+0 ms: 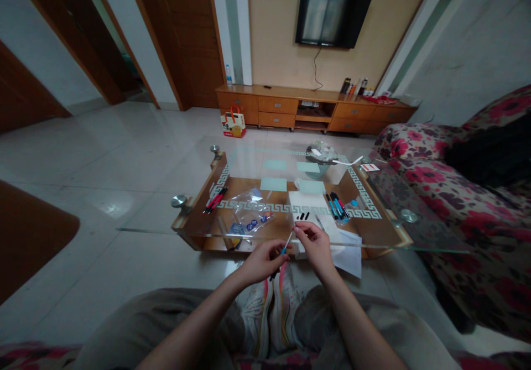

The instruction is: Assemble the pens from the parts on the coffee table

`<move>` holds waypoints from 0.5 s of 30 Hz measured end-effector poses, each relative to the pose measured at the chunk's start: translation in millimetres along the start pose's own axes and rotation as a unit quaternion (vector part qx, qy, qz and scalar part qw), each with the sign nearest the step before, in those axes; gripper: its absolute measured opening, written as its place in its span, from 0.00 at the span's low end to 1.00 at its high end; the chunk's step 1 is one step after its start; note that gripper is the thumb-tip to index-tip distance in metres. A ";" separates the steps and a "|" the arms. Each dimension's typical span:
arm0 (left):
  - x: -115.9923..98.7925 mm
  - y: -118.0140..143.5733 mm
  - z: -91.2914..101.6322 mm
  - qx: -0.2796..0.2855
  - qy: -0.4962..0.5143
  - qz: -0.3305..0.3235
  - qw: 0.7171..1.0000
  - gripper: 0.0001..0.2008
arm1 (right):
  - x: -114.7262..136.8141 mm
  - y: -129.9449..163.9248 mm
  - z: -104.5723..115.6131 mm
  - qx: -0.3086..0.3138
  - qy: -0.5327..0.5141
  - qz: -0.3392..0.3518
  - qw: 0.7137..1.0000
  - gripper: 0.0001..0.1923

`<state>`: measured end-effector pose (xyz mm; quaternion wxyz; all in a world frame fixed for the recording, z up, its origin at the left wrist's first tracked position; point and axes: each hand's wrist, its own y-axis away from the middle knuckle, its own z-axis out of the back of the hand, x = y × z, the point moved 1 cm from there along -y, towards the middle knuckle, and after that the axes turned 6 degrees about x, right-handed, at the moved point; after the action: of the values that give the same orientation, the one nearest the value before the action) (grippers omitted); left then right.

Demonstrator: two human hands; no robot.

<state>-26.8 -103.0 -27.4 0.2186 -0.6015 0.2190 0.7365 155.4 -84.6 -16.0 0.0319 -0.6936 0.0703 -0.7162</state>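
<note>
Holds a slim pen (284, 251) in both hands, over the near edge of a glass table (394, 241).
Sits with white shoes (256, 313) planted below. Curls the left hand (262, 260) round the pen's blue part, fingers closed on it, and pinches the far end of its thin white part between thumb and fingertips of the right hand (314, 244). Has, just beyond, a clear plastic bag (249, 209), a white box (327, 223) and small black pieces (305, 216); cannot tell whether box lies on or under the glass. Has red-and-black pens (215, 200) to the left, mixed pens (338, 206) to the right. Faces a wooden cabinet (276, 104) and, above it, a television (335, 16).
</note>
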 end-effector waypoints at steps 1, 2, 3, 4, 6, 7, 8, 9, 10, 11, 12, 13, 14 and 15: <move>0.0 0.0 0.0 0.000 0.000 -0.001 1.000 0.18 | -0.5 0.0 0.0 0.001 0.005 0.002 1.000 0.15; 0.1 0.1 0.1 0.001 0.000 -0.002 1.000 0.18 | -0.7 0.0 0.0 0.002 0.010 0.005 1.000 0.14; 0.3 0.1 0.2 0.000 0.001 -0.003 1.000 0.19 | -0.8 0.0 0.0 0.004 0.015 0.006 1.000 0.14; 0.5 0.1 0.3 0.001 0.001 -0.005 1.000 0.19 | -0.7 -0.1 -0.1 0.006 0.017 0.007 1.000 0.14; 1.2 0.0 0.6 0.001 0.000 -0.008 1.000 0.19 | -0.2 -0.1 -0.1 0.011 0.013 0.006 1.000 0.15; 1.6 0.1 0.7 0.002 -0.002 -0.008 1.000 0.19 | 0.0 -0.1 -0.1 0.014 0.009 0.005 1.000 0.15; 1.8 0.1 0.9 0.002 -0.004 -0.007 1.000 0.19 | 0.2 -0.1 0.0 0.017 0.006 0.005 1.000 0.16; 1.9 0.1 1.0 0.003 -0.007 -0.005 1.000 0.19 | 0.3 0.0 0.0 0.020 0.004 0.004 1.000 0.16; 1.7 0.2 1.1 0.004 -0.009 -0.003 1.000 0.19 | 0.0 0.0 0.0 0.022 0.003 0.004 1.000 0.16; 1.2 0.3 1.1 0.005 -0.010 -0.002 1.000 0.19 | -0.4 0.1 0.0 0.025 0.003 0.002 1.000 0.17; 0.3 0.3 1.2 0.005 -0.010 -0.003 1.000 0.19 | -1.1 0.1 0.0 0.026 0.004 0.000 1.000 0.17; -0.9 0.4 1.1 0.006 -0.008 -0.005 1.000 0.18 | -1.9 0.1 -0.1 0.027 0.003 -0.001 1.000 0.17; -2.1 0.3 1.1 0.008 -0.006 -0.008 1.000 0.18 | -2.8 0.1 -0.2 0.027 0.002 -0.002 1.000 0.17; -3.4 0.3 1.0 0.010 -0.004 -0.010 1.000 0.18 | -3.6 0.1 -0.3 0.026 0.000 -0.002 1.000 0.17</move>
<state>-27.2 -102.8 -23.9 0.2328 -0.5988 0.2192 0.7343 155.2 -84.1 -19.6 0.0482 -0.6927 0.0503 -0.7178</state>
